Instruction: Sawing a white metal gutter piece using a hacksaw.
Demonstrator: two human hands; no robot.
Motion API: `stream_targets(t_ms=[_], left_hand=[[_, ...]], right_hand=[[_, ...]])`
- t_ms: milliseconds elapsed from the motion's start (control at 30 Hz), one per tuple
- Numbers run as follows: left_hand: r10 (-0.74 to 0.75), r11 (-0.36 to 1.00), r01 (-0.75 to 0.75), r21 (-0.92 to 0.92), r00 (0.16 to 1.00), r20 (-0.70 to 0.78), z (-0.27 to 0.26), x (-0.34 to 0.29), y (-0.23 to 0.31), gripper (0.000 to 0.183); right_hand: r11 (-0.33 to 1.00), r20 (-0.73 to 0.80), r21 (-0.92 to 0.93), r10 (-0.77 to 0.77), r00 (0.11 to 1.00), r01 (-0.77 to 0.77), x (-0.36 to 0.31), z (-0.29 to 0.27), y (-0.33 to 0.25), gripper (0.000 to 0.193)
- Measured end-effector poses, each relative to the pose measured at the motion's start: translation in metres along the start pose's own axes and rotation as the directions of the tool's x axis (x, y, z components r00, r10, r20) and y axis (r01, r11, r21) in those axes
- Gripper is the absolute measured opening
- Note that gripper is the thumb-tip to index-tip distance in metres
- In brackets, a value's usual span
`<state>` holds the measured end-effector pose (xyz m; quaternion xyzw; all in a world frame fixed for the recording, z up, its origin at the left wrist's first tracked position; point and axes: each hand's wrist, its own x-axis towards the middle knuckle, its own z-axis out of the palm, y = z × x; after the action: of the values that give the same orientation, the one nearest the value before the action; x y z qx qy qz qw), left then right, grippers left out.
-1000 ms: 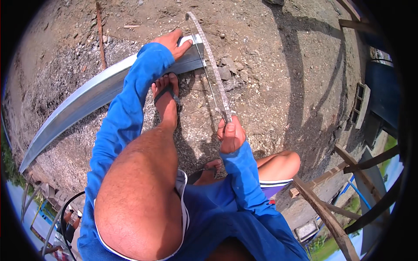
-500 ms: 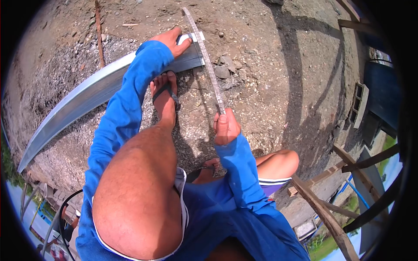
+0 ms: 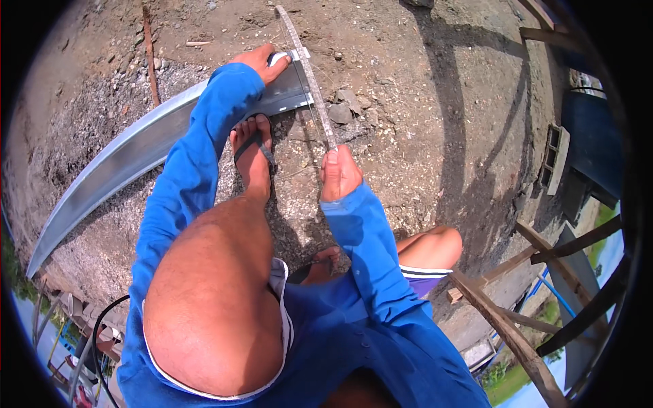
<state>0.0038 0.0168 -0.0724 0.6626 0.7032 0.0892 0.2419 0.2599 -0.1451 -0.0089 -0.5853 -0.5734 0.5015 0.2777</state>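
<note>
My left hand [image 3: 262, 62] is closed over the upper edge of a long silvery metal channel [image 3: 139, 160], close to its cut end. The channel lies on the ground and runs off to the lower left. My right hand [image 3: 341, 175] grips the near end of a hacksaw [image 3: 313, 83], thumb on top; its handle is hidden in the fist. The saw's worn, greyish frame crosses the channel at its right end, with a thin blade line just left of it. Whether the teeth touch the metal I cannot tell.
My left foot [image 3: 252, 146] in a flip-flop stands against the channel's near side. Broken stones [image 3: 343, 109] lie right of the saw. A rusty rod [image 3: 150, 61] lies beyond the channel. At the right are a hollow block [image 3: 556, 160] and wooden poles [image 3: 510, 333].
My right hand has pushed forward and slightly left, and the hacksaw has slid farther across the channel's end. My left hand keeps its grip on the channel.
</note>
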Motion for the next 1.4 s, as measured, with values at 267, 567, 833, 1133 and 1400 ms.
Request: stream_targets(t_ms=[267,567,833,1133,1400], left_hand=[[-0.050,0.998,0.049,0.038,0.998,0.040,-0.005,-0.001,-0.007,0.065],[-0.057,0.997,0.054,0.063,0.998,0.036,-0.001,0.004,-0.006,0.060],[-0.052,0.998,0.051,0.030,0.997,0.063,-0.009,0.001,0.006,0.057],[-0.086,0.994,0.088,0.066,0.996,-0.039,-0.002,-0.006,0.004,0.057],[-0.104,0.989,0.111,0.093,0.991,-0.079,-0.008,-0.013,0.017,0.053]], right_hand=[[0.996,0.029,0.085,0.033,0.999,-0.036,-0.052,-0.017,0.020,0.031],[0.996,-0.013,0.055,0.073,0.997,-0.073,-0.047,-0.011,-0.015,0.054],[0.977,-0.038,0.213,0.037,0.999,-0.028,0.006,-0.004,-0.003,0.046],[0.945,-0.190,0.212,-0.212,0.959,0.251,0.076,0.045,0.019,0.044],[0.951,-0.235,-0.035,-0.306,0.923,0.306,0.079,0.044,0.030,0.036]])
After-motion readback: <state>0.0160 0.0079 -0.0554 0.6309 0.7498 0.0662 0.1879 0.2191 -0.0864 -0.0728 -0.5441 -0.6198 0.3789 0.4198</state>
